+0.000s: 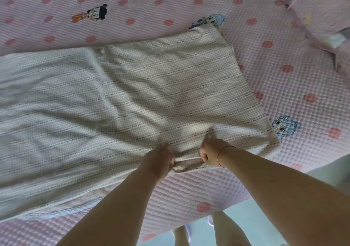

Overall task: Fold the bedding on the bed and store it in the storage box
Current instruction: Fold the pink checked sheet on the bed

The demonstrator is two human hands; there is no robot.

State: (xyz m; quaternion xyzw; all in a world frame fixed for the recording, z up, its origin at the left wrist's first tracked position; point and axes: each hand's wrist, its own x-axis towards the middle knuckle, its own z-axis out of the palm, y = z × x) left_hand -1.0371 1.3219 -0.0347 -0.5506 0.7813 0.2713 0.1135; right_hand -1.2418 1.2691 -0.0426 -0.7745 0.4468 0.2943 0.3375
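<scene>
Bedding (132, 97), a beige checked blanket with fine dark-stitched stripes, lies spread over the pink waffle-textured bed cover (284, 94), reaching from the left edge of view to a right-hand edge near a blue-haired cartoon print (285, 127). Its near edge sits just in front of the person, bunched between both hands. The left hand (161, 159) is closed on that edge, and the right hand (210, 152), with a red string bracelet (220, 155) at the wrist, is fisted on the same edge close beside it. A pillow (322, 12) lies at upper right.
</scene>
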